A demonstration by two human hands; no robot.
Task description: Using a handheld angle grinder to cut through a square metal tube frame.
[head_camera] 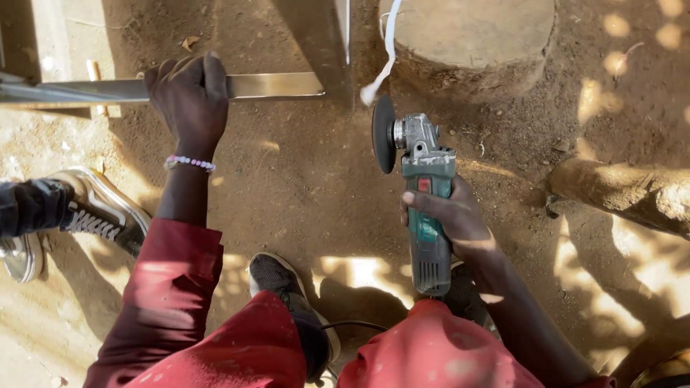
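Observation:
My left hand [190, 100] grips a long shiny metal bar [273, 85] that runs level from the left edge to the middle of the view. A bead bracelet [190, 163] circles that wrist. My right hand [453, 215] is wrapped around the body of a green and grey angle grinder [426, 194]. Its dark disc [383, 134] stands on edge, just right of and below the bar's cut end, apart from it. A black cord [352, 325] trails back from the grinder between my knees.
A round wood stump [474, 36] sits at the top with a white strip [388, 50] hanging over it. A log [632, 194] lies at right. Another person's sneaker [100, 208] rests at left. My own shoe [280, 280] is on the dirt ground.

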